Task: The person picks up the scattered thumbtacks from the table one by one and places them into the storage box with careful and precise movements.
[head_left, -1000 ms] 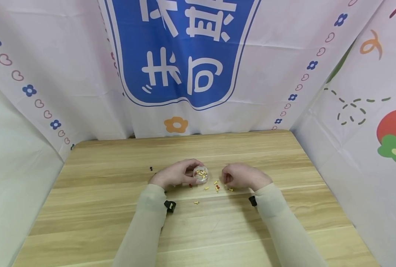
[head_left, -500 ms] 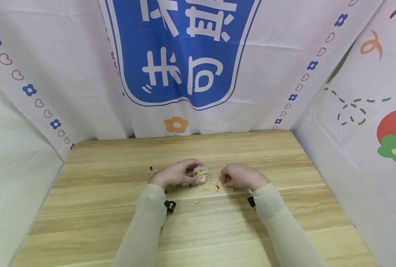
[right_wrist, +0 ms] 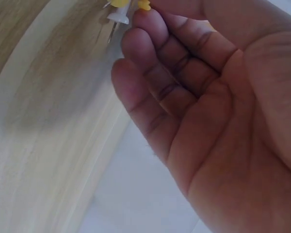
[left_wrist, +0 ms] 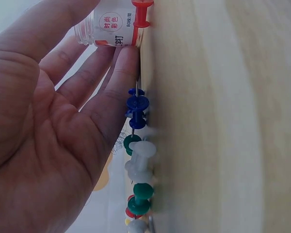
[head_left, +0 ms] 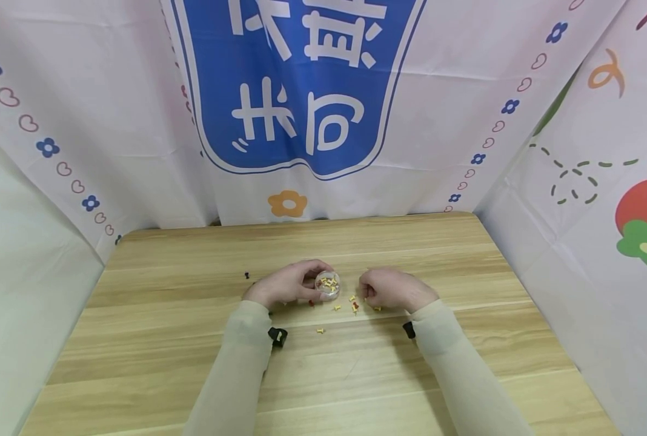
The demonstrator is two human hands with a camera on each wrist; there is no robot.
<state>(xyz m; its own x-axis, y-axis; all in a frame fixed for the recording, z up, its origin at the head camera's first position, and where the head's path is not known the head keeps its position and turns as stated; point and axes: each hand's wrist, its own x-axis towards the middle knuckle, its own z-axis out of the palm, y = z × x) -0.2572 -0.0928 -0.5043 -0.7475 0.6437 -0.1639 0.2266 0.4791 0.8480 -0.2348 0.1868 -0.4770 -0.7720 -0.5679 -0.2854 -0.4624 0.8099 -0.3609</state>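
Observation:
My left hand [head_left: 285,283] curls its thumb and fingers round a small clear jar [head_left: 328,293] that stands on the table. Yellow and red push pins [head_left: 329,282] lie inside it, and the left wrist view shows its printed label [left_wrist: 111,22]. To the right, my right hand [head_left: 397,287] pinches a yellow push pin [right_wrist: 143,5] between thumb and fingertips, low over the tabletop. A white push pin [right_wrist: 119,18] is close beside those fingertips. Between the hands lie loose yellow push pins [head_left: 337,307] and a red push pin [head_left: 355,304].
Blue push pins [left_wrist: 137,110], green push pins [left_wrist: 139,199] and white push pins [left_wrist: 141,160] lie beside and under the left palm. A dark push pin [head_left: 247,275] sits farther left. One yellow push pin [head_left: 320,330] lies nearer the front of the wooden table [head_left: 329,387]. Printed cloth [head_left: 154,151] hangs behind.
My right hand has shifted slightly left toward the jar, with the yellow push pin moving along in its fingertips. The left hand and the jar have stayed in place.

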